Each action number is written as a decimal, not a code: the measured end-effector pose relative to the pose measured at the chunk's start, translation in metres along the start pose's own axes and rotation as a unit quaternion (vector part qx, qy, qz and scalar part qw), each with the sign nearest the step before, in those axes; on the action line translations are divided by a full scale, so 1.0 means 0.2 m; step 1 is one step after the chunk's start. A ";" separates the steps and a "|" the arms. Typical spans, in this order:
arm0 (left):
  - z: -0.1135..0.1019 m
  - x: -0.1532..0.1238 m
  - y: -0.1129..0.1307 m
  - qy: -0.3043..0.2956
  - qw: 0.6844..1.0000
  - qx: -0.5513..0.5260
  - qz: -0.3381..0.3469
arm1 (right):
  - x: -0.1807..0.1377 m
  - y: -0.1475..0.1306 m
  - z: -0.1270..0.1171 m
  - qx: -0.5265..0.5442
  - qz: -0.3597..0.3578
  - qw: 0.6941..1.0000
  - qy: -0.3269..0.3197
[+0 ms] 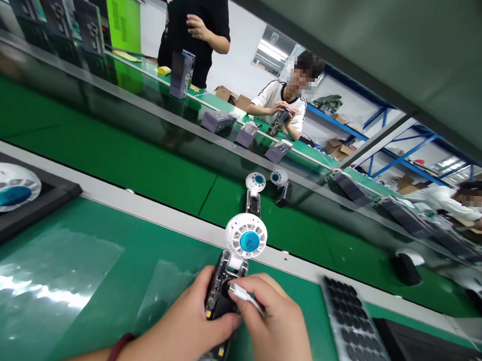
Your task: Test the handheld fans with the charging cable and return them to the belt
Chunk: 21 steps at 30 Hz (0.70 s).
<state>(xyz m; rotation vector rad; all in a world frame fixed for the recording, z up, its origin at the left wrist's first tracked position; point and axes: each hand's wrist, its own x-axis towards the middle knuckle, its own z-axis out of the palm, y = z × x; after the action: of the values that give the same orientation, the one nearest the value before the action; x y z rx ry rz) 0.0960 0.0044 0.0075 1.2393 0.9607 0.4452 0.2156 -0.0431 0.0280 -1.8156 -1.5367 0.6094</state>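
Observation:
My left hand (194, 319) is wrapped round the clear handle of a small handheld fan (250, 241). The fan has a round white head with a blue centre, tilted up and away from me. Circuit parts and small yellow pieces show through the handle. Between the thumb and fingers of my right hand (279, 322) is the plug of a white cable (243, 294), its tip close against the side of the handle. Whether the plug is inside a socket cannot be made out. My fingers hide part of the handle.
Two similar fans (255, 182) lie on the green conveyor (175, 193) ahead. At right are a sheet of round black pads (358, 329) and a black tray (426, 355); another fan head (9, 191) is at left. Co-workers and boxes (182, 74) stand beyond.

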 end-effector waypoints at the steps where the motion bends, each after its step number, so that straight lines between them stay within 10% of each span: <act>1: 0.00 0.00 0.00 0.000 1.000 0.000 0.000 | 0.00 0.00 0.00 -0.013 -0.009 1.000 0.002; 12: 0.01 0.00 -0.01 0.012 0.998 0.051 0.020 | -0.01 -0.01 0.00 -0.135 -0.056 0.989 0.010; 21: 0.02 -0.01 0.00 0.008 0.998 0.049 0.035 | -0.01 -0.01 0.03 -0.116 0.056 0.989 0.070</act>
<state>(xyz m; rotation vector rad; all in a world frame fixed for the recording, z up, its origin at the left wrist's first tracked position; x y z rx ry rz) 0.0978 -0.0001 0.0076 1.3626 0.9646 0.4676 0.2092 -0.0445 0.0262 -2.0825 -1.4687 0.3562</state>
